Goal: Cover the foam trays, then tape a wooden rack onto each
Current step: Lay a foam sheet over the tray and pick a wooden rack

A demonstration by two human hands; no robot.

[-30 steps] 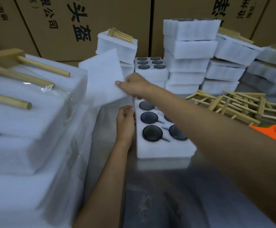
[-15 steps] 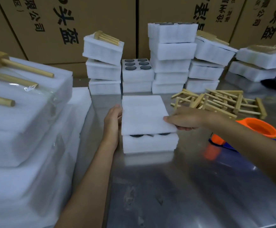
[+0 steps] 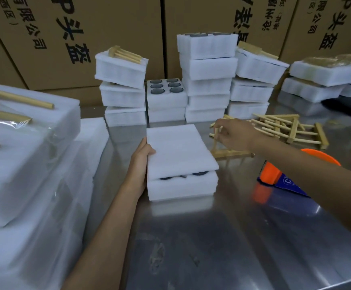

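Crowding the table [image 3: 191, 237]: foam stacks [image 3: 207, 76], loose racks [image 3: 285, 130] (tangled).

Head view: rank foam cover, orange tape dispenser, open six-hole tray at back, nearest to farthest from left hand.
From the left hand:
1. Foam cover, touching it, just to its right.
2. Open six-hole tray, behind, on a back stack.
3. Orange tape dispenser, far right, under the right forearm.
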